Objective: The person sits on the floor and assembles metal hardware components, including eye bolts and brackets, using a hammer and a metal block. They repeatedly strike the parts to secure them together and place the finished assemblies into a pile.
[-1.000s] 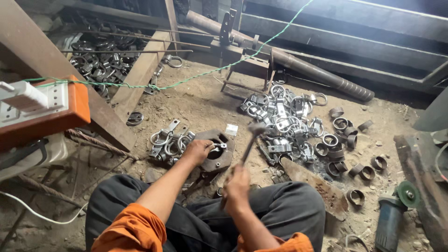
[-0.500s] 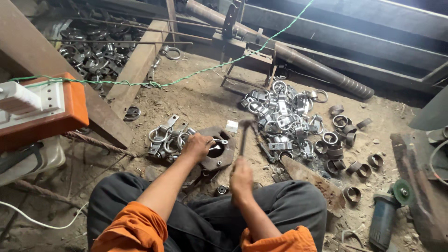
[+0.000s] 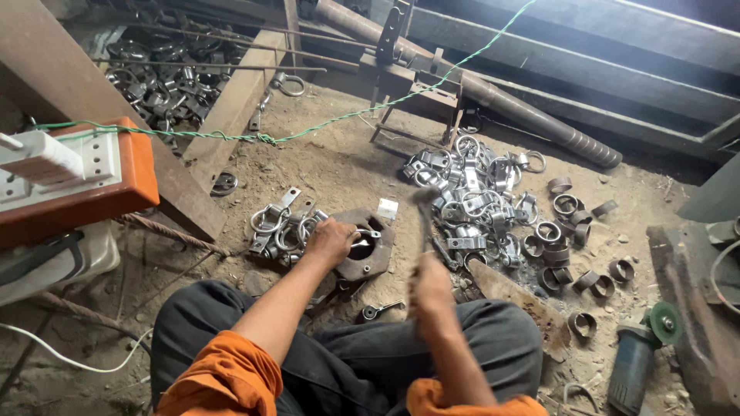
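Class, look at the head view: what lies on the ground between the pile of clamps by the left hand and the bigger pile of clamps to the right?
The rusty plate with a round hole, the left hand on it, and the raised hammer.

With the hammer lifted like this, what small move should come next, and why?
Probably a short downward strike onto the clamp piece on the rusty block. The right hand holds the hammer raised, its head blurred, just right of the block. The left hand steadies the piece at the block's left edge, so its fingers should stay clear of the strike.
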